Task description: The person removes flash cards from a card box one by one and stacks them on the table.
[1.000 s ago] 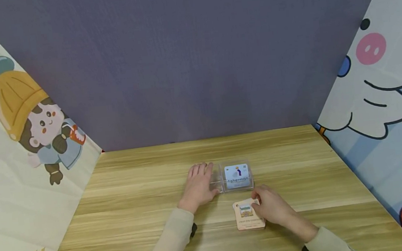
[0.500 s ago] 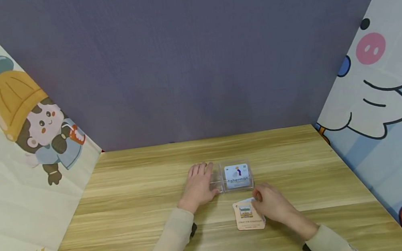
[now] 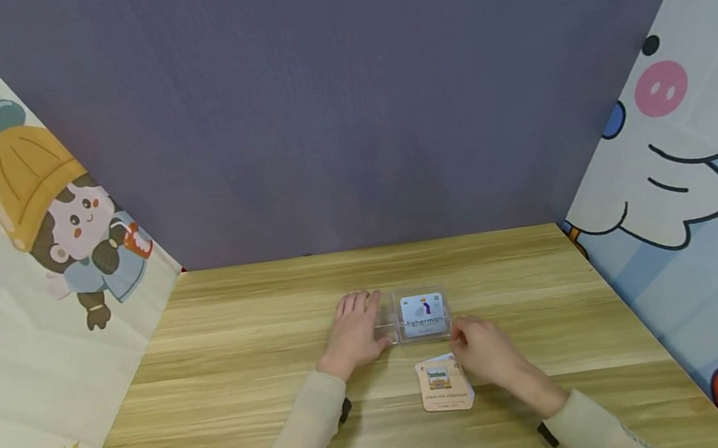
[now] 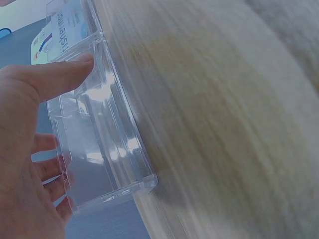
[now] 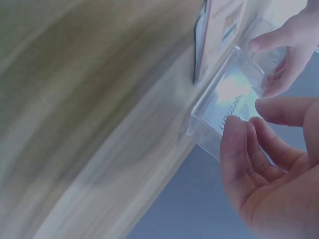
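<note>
In the head view a clear plastic box (image 3: 398,335) with two side-by-side compartments lies on the table. Its right compartment holds a light-blue card (image 3: 421,309) printed "fisherman". My left hand (image 3: 353,334) grips the left compartment, thumb (image 4: 75,72) along the near edge and fingers on the far side. Just off the box's right front corner is my right hand (image 3: 490,357), fingers loosely curled. In the right wrist view its thumb and fingers (image 5: 234,144) stand slightly apart, with nothing visible between them. A small pile of cards (image 3: 446,391), topped by a peach "clean the classroom" card, lies nearer me.
The wooden table (image 3: 248,350) ends at a dark grey-blue wall panel (image 3: 348,109) behind the box. Cartoon-printed sheets flank it, a capped figure (image 3: 72,208) on the left and a white pig-nosed animal (image 3: 670,151) on the right.
My right hand has come off the pile and moved up towards the box's right front corner. The top card sits slightly askew over a pale one beneath. The left hand stays put.
</note>
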Motion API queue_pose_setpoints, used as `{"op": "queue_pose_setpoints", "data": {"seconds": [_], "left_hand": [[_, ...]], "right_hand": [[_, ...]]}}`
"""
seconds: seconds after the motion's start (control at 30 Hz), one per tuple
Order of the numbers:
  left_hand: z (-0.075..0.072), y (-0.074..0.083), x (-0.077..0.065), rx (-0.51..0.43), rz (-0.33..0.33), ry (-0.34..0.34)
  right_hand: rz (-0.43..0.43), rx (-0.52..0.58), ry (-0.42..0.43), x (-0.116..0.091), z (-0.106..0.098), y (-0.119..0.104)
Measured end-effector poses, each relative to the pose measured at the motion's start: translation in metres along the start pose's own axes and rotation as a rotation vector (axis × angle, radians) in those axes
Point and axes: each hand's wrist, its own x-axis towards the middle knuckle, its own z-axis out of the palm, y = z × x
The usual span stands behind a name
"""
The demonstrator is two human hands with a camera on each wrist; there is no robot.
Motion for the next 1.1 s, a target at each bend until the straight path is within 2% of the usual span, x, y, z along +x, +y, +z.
{"op": "queue_pose_setpoints", "data": {"seconds": [0.3,0.6,0.97,1.1], "left_hand": [[0.000,0.000,-0.001,-0.003,0.012,0.011],[0.002,0.001,-0.001,0.008,0.009,0.003],[-0.001,0.002,-0.002,-0.002,0.004,0.006],[-0.001,0.001,-0.003,0.000,0.006,0.009]], "right_hand": [[-0.062,-0.013,0.042,0.006,-0.005,-0.002],[-0.045,0.002,0.036,0.009,-0.010,-0.005],[-0.140,-0.036,0.139,0.019,-0.013,-0.004],[-0.140,-0.047,0.159,0.022,-0.014,-0.007]]}}
